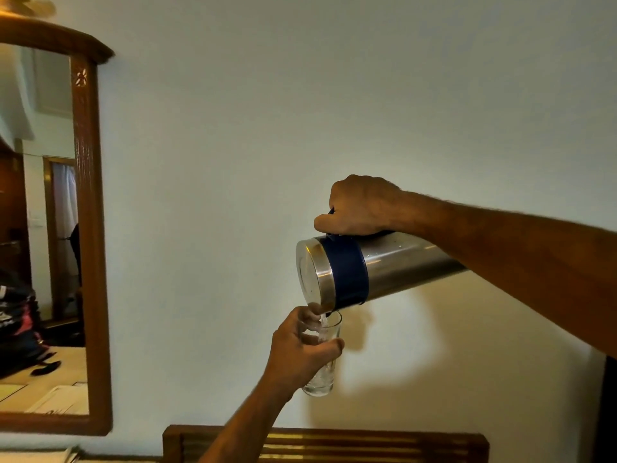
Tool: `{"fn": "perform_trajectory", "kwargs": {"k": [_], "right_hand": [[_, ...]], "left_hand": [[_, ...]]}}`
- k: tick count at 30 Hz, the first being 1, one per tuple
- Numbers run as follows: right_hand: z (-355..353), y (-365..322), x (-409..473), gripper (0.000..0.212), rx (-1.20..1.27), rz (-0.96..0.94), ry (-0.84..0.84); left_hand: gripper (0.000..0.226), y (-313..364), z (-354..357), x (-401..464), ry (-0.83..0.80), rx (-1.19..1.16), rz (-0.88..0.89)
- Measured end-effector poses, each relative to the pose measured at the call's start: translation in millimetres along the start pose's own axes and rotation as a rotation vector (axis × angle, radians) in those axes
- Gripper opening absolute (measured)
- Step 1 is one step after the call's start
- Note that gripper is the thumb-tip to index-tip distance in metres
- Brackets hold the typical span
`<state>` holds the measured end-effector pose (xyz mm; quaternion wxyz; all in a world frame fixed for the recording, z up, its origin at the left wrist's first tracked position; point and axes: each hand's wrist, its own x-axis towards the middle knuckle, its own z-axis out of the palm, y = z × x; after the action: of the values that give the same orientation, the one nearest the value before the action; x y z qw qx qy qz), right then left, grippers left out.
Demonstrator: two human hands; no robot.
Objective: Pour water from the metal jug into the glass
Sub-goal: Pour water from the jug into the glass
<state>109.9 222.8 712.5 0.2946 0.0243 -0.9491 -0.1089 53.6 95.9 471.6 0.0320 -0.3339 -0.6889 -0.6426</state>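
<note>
A steel jug [394,262] with a dark blue band and a metal lid is tipped almost level in the air, its lid end to the left. My right hand [360,208] grips its dark handle from above. A thin stream of water falls from the jug's lower lip into a clear glass [322,379], held upright just beneath. My left hand [300,349] is wrapped around the glass's middle. Some water lies in the bottom of the glass.
A plain pale wall fills the background. A wooden-framed mirror [90,228] hangs at the left. Below the glass runs the top of a wooden slatted rail [367,442]. A dark vertical edge [607,412] stands at the far right.
</note>
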Motion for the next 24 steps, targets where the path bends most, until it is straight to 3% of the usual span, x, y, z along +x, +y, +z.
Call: {"fn": "perform_trajectory", "kwargs": {"k": [24], "right_hand": [[12.0, -1.1, 15.1, 0.044, 0.042, 0.031, 0.024]], "left_hand": [[0.044, -5.6, -4.6, 9.8, 0.065, 0.021, -0.064]]}}
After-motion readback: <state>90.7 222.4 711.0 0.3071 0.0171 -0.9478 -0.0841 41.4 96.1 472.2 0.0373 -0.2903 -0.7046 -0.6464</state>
